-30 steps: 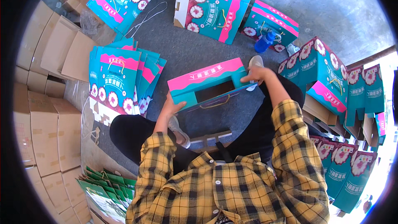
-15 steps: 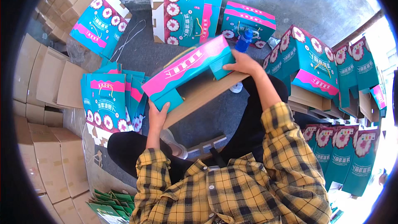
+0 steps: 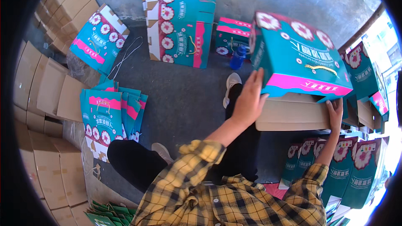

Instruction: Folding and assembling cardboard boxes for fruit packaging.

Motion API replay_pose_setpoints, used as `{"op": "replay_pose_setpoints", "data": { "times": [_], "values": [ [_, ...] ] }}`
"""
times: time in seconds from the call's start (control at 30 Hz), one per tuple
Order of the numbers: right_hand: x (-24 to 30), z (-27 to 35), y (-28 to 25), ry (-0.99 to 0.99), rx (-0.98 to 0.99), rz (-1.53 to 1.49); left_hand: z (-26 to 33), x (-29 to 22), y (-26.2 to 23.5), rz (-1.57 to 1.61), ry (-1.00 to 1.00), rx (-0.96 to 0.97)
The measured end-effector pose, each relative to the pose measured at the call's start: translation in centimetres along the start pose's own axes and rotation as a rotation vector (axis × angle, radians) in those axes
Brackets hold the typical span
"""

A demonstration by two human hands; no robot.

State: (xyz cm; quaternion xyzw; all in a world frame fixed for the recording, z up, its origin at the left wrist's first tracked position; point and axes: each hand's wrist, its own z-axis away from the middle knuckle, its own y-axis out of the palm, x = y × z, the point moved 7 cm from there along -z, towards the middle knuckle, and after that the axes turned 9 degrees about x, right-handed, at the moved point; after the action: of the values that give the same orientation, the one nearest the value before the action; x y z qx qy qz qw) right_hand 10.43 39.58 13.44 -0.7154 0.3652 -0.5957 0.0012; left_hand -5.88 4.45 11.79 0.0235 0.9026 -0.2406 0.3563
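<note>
A teal and pink printed carton (image 3: pixel 299 58) is between my hands at the right, its near end open with a plain brown flap (image 3: pixel 293 114) spread out. My left hand (image 3: pixel 250 98) grips its left near corner, thumb against the pink band. My right hand (image 3: pixel 336 115) holds the right near corner by the flap, its fingers partly under the edge. A twisted yellow cord handle (image 3: pixel 320 70) lies on the carton's upper face. Whatever supports the carton is hidden beneath it.
A blue bottle (image 3: pixel 238 57) stands by a smaller carton (image 3: pixel 228 37) near the wall. Flattened teal cartons stand at the back (image 3: pixel 184 29) and lie to the left (image 3: pixel 102 113). Brown boxes (image 3: pixel 71 163) line the left side. More teal cartons (image 3: pixel 364 171) stand at the right.
The carton has moved from in front of me to the right and turned so its printed face shows. Both hands moved with it, the left crossing over my right leg.
</note>
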Motion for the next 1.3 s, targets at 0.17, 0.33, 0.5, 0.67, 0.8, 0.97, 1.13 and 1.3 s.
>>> {"op": "replay_pose_setpoints", "data": {
  "times": [0.17, 0.33, 0.5, 0.67, 0.8, 0.97, 1.13, 1.3],
  "values": [
    [-10.8, 1.6, -5.4, 0.125, -0.148, 0.224, -2.3, 0.2, 6.9, 0.061, -0.090, 0.238],
    [-11.4, 0.9, -5.9, 0.201, -0.239, 0.252, -3.8, 1.0, 10.3, 0.036, -0.185, 0.256],
    [-13.8, 1.4, -10.0, 0.238, -0.351, 0.394, -5.5, 0.7, 13.6, -0.052, -0.146, 0.328],
    [-11.2, 1.4, -8.6, 0.276, -0.470, 0.539, -5.7, 0.8, 15.0, -0.132, -0.159, 0.400],
    [1.2, 0.8, -3.1, -0.165, -0.707, 0.940, -6.0, 0.7, 15.8, -0.146, -0.175, 0.403],
    [13.0, -3.4, 6.8, -0.527, -0.322, 0.947, -5.8, 0.5, 16.5, -0.132, -0.165, 0.396],
    [13.7, -7.6, 12.8, -0.464, -0.145, 0.953, -5.8, 0.8, 16.5, -0.129, -0.146, 0.379],
    [11.5, -8.6, 12.8, -0.381, -0.122, 1.046, -5.7, 1.1, 16.6, -0.164, -0.121, 0.436]
  ]
}}
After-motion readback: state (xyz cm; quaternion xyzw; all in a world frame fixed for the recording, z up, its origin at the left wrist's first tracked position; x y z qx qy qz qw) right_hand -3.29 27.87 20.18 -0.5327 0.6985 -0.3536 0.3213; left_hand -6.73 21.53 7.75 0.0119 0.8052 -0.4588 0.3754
